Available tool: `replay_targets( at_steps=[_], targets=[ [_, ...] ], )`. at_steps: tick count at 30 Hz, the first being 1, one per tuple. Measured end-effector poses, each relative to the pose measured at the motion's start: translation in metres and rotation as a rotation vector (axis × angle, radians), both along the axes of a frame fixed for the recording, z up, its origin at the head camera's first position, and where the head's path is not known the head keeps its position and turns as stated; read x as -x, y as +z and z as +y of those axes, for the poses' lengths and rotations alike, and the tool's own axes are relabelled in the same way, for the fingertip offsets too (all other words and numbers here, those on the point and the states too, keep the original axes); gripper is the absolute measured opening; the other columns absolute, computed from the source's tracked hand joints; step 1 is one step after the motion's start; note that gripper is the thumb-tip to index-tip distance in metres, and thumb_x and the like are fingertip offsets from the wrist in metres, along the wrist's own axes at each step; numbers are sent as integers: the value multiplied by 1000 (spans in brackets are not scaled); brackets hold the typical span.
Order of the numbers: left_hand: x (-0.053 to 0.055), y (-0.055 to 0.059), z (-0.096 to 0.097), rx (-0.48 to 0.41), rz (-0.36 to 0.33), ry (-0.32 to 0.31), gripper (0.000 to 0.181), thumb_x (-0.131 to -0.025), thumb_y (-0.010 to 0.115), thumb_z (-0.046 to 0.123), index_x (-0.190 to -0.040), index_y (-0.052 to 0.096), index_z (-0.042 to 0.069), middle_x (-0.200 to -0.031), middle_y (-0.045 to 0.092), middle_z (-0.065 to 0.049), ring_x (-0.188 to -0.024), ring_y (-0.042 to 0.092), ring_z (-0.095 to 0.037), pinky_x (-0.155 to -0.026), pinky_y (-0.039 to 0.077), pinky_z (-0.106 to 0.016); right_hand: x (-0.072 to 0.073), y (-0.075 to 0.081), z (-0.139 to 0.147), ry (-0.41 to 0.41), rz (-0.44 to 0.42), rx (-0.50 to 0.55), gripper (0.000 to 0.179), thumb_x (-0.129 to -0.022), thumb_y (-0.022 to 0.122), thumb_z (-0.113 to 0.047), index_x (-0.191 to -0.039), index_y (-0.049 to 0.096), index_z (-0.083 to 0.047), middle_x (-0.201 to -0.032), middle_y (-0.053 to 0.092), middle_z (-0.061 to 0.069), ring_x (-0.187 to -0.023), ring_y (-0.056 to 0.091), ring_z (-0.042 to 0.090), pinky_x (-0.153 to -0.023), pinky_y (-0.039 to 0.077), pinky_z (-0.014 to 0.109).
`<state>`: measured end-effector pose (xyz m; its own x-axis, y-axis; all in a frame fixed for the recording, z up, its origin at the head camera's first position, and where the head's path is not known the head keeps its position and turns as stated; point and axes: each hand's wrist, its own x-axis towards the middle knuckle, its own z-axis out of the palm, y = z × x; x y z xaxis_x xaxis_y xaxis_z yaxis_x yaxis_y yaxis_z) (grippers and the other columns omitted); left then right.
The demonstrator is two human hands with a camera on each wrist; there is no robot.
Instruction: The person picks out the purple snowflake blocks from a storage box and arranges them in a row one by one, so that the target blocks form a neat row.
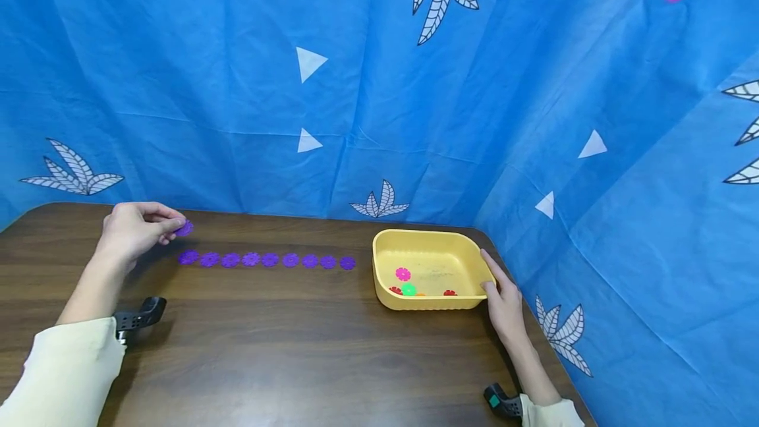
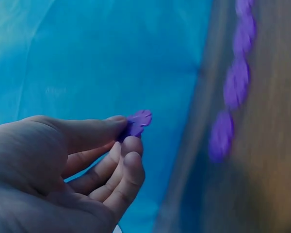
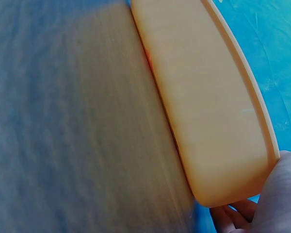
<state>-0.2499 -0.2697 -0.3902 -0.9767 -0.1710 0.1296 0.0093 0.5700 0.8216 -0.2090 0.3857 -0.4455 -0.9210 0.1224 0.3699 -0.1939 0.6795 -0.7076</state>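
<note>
My left hand [image 1: 138, 229] pinches a purple snowflake disc [image 2: 139, 121] between thumb and fingertips, above the table near its back left edge. Just in front of it, a straight row of several purple snowflake discs [image 1: 269, 260] runs from left to right. The row's left end is nearest this hand. On the right, my right hand [image 1: 504, 300] grips the right end of a yellow plastic tub [image 1: 433, 303], thumb at the rim and fingers around the outer wall. Inside the tub lie a pink disc [image 1: 403, 274], a green disc [image 1: 408, 289] and red discs [image 1: 450, 293].
The brown wood-grain table [image 1: 284, 354] ends at a blue patterned cloth [image 1: 261, 84], which hangs behind it and along its right side. A black wrist camera [image 1: 142, 313] is strapped to the left wrist, another [image 1: 501, 402] to the right.
</note>
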Motion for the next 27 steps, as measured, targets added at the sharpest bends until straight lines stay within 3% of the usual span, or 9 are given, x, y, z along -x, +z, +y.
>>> replay_targets(
  at_steps=[6, 11, 27],
  targets=[
    [-4, -17, -25, -7, -100, -44, 30, -102, 68, 12, -113, 70, -15, -79, 75, 1, -62, 66, -8, -57, 57, -27, -3, 3, 2, -28, 6, -2, 59, -105, 47, 0, -159, 48, -23, -159, 52, 11, -119, 57, 29, -87, 35, 7],
    [-4, -27, -30, 34, -157, 4, 24, -97, 74, 12, -105, 76, -11, -75, 71, 4, -62, 63, -8, -57, 53, -27, -5, 4, 1, -15, 4, -2, 58, -106, 46, -1, -160, 47, -21, -160, 50, 12, -120, 56, 30, -88, 35, 6],
    [-10, -24, -40, 118, -211, -12, 24, -87, 84, 14, -100, 78, -5, -77, 70, 2, -72, 59, -18, -67, 42, -33, -2, 2, -3, -13, -10, 5, 60, -105, 47, 0, -160, 47, -23, -160, 51, 12, -120, 55, 27, -89, 35, 5]
  ],
)
